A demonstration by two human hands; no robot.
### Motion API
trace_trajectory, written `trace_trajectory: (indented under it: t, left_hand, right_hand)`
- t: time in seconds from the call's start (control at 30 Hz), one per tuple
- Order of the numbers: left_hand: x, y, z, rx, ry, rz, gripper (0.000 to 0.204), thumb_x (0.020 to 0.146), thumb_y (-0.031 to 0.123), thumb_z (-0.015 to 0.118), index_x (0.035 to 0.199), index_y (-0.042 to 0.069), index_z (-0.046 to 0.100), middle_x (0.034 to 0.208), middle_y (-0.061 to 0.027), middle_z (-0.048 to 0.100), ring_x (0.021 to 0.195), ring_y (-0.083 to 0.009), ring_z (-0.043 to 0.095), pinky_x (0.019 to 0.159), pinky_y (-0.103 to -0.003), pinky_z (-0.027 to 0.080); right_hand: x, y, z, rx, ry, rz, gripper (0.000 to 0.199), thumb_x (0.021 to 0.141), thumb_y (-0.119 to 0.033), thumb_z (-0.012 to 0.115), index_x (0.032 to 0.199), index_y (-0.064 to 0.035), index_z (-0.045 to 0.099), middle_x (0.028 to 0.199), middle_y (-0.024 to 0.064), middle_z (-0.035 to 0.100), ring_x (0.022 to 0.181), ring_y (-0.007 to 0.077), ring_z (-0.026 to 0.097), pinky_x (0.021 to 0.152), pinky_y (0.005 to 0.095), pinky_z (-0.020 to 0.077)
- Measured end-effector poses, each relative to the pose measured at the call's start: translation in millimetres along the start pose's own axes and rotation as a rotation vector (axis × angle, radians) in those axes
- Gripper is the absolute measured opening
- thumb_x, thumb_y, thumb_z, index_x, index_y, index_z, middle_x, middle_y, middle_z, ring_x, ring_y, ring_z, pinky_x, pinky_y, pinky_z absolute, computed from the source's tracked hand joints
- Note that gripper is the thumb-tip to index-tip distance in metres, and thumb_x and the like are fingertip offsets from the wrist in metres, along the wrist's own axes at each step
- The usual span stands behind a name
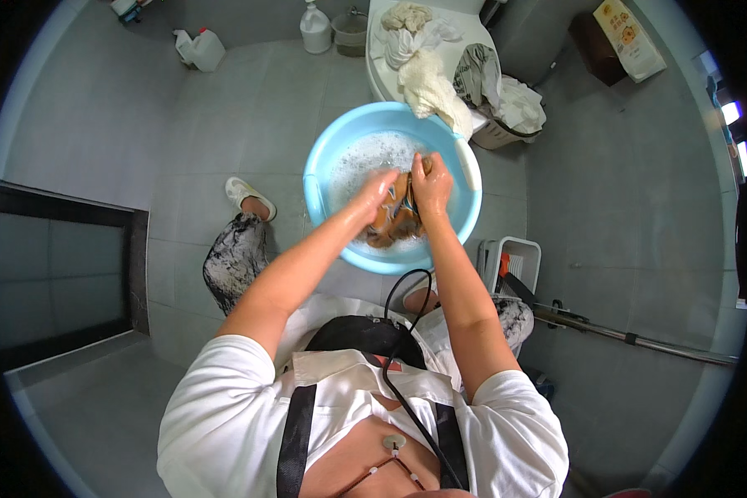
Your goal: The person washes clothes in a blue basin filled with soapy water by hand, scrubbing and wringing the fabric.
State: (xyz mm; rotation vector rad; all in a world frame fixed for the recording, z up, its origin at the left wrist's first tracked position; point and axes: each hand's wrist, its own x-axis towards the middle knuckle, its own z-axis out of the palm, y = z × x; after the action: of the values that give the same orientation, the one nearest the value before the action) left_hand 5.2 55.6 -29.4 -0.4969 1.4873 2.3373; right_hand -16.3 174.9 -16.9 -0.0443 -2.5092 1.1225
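Observation:
A wet brown patterned cloth (393, 217) is stretched between my hands over a light blue basin (322, 222) of sudsy water. My left hand (375, 196), slightly blurred, is closed on the cloth's left side. Around its upper right part my right hand (432, 187) is wrapped in a fist, with a bit of brown fabric poking out above the fingers. The lower end of the cloth hangs into the foamy water (373, 158). Part of the cloth is hidden by my hands.
Cream and white laundry lies on the toilet lid (382, 73) behind the basin, a cream knit piece (434, 87) reaching its rim. A laundry basket (506, 133) stands beside it. Jugs (201, 51) sit at the back; a white bin (520, 249) is at right.

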Motion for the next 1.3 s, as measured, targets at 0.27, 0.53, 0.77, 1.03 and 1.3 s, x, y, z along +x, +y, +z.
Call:
trace_trajectory:
  t: [0.27,0.53,0.77,1.03,1.3]
  left_hand:
    - [-19.4,20.9,-53.8,0.708,-0.065,0.595,0.008,0.081,0.01,0.054,0.083,0.003,0.051,0.071,0.0003,0.049,0.065,-0.008,0.046,0.063,-0.023,0.04]
    - [-36.1,4.3,-51.9,1.192,-0.064,0.514,0.023,0.073,0.02,0.062,0.089,0.004,0.055,0.09,-0.0107,0.052,0.08,-0.0214,0.052,0.07,-0.032,0.043]
    - [-53.3,10.4,-43.3,1.649,-0.153,0.302,0.032,0.069,0.034,0.064,0.088,0.008,0.061,0.1,-0.0111,0.052,0.096,-0.0296,0.048,0.081,-0.039,0.04]
    - [-61.5,0.3,-55.6,1.562,-0.139,0.457,0.048,0.066,0.033,0.067,0.104,0.006,0.055,0.1,-0.0138,0.054,0.097,-0.0308,0.049,0.082,-0.039,0.04]
    - [-62.5,42.0,-54.3,0.872,-0.413,0.179,0.032,0.072,0.026,0.068,0.09,0.002,0.057,0.078,-0.0008,0.055,0.074,-0.0096,0.048,0.069,-0.024,0.04]
  right_hand:
    - [-6.9,13.0,-73.3,-0.1,-0.414,-0.772,0.025,0.065,-0.016,0.07,0.085,-0.0079,0.057,0.094,0.0057,0.054,0.085,0.0251,0.054,0.064,0.0349,0.0461]
    - [-22.4,25.8,-81.8,-0.109,-0.607,-0.252,0.016,0.076,-0.017,0.058,0.089,-0.0065,0.059,0.09,0.0117,0.056,0.082,0.0325,0.055,0.071,0.0383,0.0447]
    - [-30.0,1.5,-59.7,-0.67,-0.71,-0.183,0.033,0.075,-0.038,0.059,0.092,-0.009,0.061,0.092,0.0132,0.057,0.088,0.0285,0.056,0.073,0.0395,0.0456]
    - [5.6,29.2,-68.2,0.734,-0.643,0.413,0.035,0.086,-0.026,0.046,0.108,0.0004,0.05,0.106,0.009,0.055,0.097,0.0179,0.052,0.084,0.0296,0.0386]
    - [36.8,-15.6,-118.9,1.473,-0.578,0.341,0.033,0.089,-0.021,0.038,0.108,0.0025,0.049,0.112,0.0138,0.054,0.1,0.0218,0.053,0.088,0.0323,0.039]
